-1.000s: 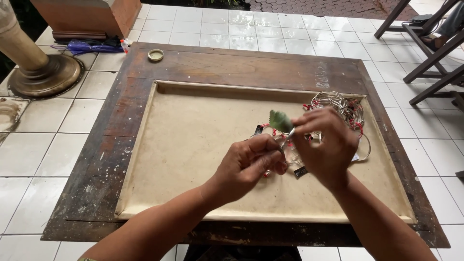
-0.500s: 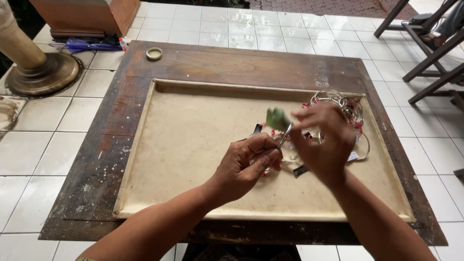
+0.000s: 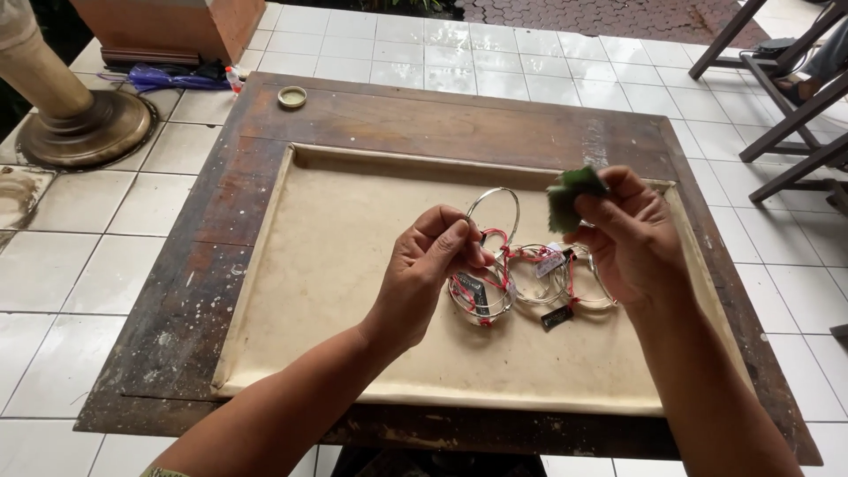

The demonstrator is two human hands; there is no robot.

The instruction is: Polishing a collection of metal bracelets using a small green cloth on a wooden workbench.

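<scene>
My left hand (image 3: pixel 428 269) pinches a thin silver bangle (image 3: pixel 496 208) that stands upright above the beige recessed panel (image 3: pixel 353 265) of a low wooden table. My right hand (image 3: pixel 632 238) holds a small green cloth pad (image 3: pixel 570 194) just to the right of that bangle. Below and between both hands lie several more silver bangles (image 3: pixel 539 283) tied with red string, with small tags attached.
The dark wooden table frame (image 3: pixel 212 238) sits on a white tiled floor. A small round lid (image 3: pixel 291 96) rests on its far-left corner. A brass pedestal base (image 3: pixel 84 128) stands at the left, a wooden box (image 3: pixel 168 26) behind it, chair legs (image 3: pixel 786 106) at right.
My hands have moved apart: the left now lifts one bangle up from the bundle, and the right has drawn the green pad up and to the right.
</scene>
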